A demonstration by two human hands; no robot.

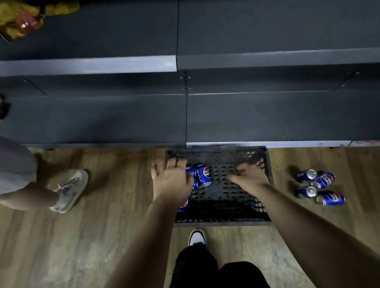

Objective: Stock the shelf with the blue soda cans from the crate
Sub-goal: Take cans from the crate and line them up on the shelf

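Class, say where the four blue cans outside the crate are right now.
In the head view, the four blue cans sit on the wooden floor, right of the black crate.

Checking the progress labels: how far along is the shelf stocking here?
Done: nothing visible; no blue cans on the shelf boards in view. In hand: left hand reaches over a can in the crate, grip unclear; right hand is inside the crate, no can seen in it. Left: about three cans in the crate, four floor cans lying to its right.
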